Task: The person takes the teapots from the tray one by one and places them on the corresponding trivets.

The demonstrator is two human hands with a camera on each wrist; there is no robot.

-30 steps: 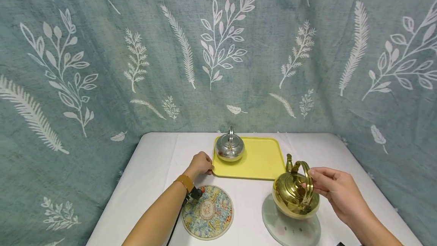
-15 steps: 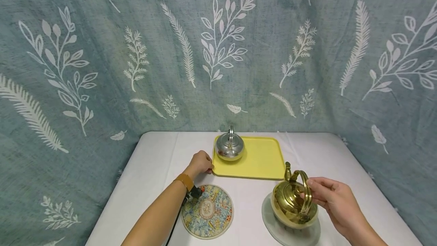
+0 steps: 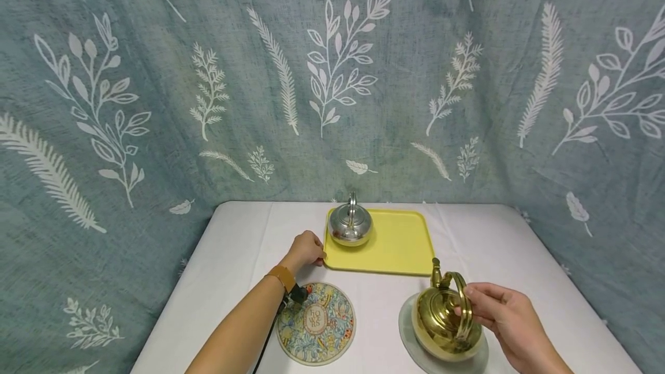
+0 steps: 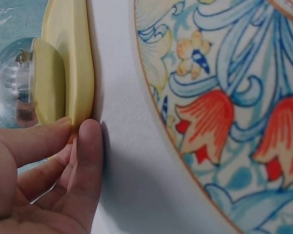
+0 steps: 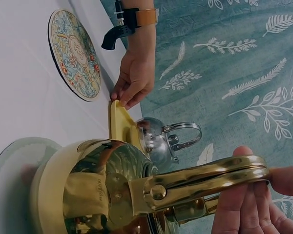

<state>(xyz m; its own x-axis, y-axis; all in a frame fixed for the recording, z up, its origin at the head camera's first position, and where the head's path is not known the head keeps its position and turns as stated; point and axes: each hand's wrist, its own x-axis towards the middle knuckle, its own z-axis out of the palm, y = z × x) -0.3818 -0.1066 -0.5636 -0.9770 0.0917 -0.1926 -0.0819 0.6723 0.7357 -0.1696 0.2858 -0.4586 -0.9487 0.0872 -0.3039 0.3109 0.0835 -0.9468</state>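
Note:
A shiny gold teapot [image 3: 443, 323] is over a pale round plate [image 3: 407, 333] at the front right; whether its base touches the plate I cannot tell. My right hand [image 3: 506, 315] grips its arched handle [image 5: 205, 183], fingers curled under it and thumb against it. At the back, my left hand [image 3: 305, 248] pinches the near left corner of a yellow tray [image 3: 400, 241] between thumb and fingers [image 4: 90, 139]. A silver teapot [image 3: 350, 225] stands on that tray's left part, its handle upright.
In front of the tray lies a round, flower-patterned board [image 3: 316, 325], partly under my left wrist. A white cloth [image 3: 234, 258] covers the table. Leaf-printed curtain [image 3: 332, 160] hangs behind and at both sides.
My right hand has brought the gold teapot down and slightly toward me, over the pale plate. The left hand and the tray have stayed put.

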